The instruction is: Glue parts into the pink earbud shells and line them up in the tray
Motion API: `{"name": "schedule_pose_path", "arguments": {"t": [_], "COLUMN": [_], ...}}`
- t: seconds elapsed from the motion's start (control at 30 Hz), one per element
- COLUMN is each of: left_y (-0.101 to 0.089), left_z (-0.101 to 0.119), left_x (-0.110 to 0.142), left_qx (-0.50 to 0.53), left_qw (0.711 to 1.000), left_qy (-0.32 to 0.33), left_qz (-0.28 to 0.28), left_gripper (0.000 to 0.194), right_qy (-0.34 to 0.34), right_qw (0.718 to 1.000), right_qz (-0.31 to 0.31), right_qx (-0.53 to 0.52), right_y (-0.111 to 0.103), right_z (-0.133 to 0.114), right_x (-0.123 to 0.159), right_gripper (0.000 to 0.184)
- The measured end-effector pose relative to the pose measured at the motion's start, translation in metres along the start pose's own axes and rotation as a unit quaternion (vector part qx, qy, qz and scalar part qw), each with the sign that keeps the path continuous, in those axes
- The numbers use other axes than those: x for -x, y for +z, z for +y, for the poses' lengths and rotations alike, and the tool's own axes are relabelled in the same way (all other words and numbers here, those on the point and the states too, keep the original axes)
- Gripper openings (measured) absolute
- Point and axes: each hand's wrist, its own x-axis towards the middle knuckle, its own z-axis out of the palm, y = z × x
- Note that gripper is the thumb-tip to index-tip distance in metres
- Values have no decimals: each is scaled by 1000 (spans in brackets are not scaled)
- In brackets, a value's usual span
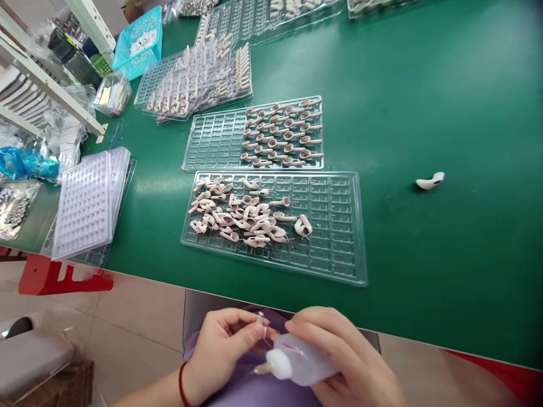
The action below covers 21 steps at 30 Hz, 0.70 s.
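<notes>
Low in the view, before the table edge, my left hand (227, 345) pinches a small pale earbud-like shell (260, 320) between thumb and fingers. The fingers cover much of it. Beside it, my right hand (343, 350) is wrapped round a translucent squeeze bottle (303, 362) with a white cap. The bottle lies tilted, its thin nozzle pointing left, below my left fingertips. On the table in front, a clear plastic tray (335, 226) carries a loose heap of similar shells (250, 217). A single shell (430, 181) lies apart on the right of the green table.
Behind it, another clear tray (214, 138) has shells set in rows on its right half. Further back are stacked filled trays (190, 85) and a blue basket (139, 42) with white parts. White trays (85, 203) are stacked at left. A red stool (59, 277) stands below.
</notes>
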Motion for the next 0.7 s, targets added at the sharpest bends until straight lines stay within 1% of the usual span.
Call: {"name": "schedule_pose_path", "arguments": {"t": [0.07, 0.2, 0.37, 0.5, 0.7], "left_y": [2, 2, 2, 4, 7], "left_z": [-5, -13, -17, -14, -10], "left_x": [-6, -15, -17, -17, -18], "left_qx": [46, 62, 51, 34, 39], "left_qw": [999, 997, 997, 997, 996], "left_qy": [-12, -2, -3, 2, 7], "left_qz": [19, 54, 63, 70, 76], "left_gripper": [34, 40, 43, 44, 41], "right_qy": [-32, -53, -55, -53, -52], "right_qw": [999, 996, 995, 996, 996], "right_qz": [10, 23, 24, 20, 19], "right_qx": [32, 67, 77, 74, 75], "right_y": [7, 12, 14, 15, 16], "right_z": [1, 3, 3, 5, 7], "right_x": [-1, 0, 2, 5, 6], "right_gripper": [32, 32, 33, 31, 32]}}
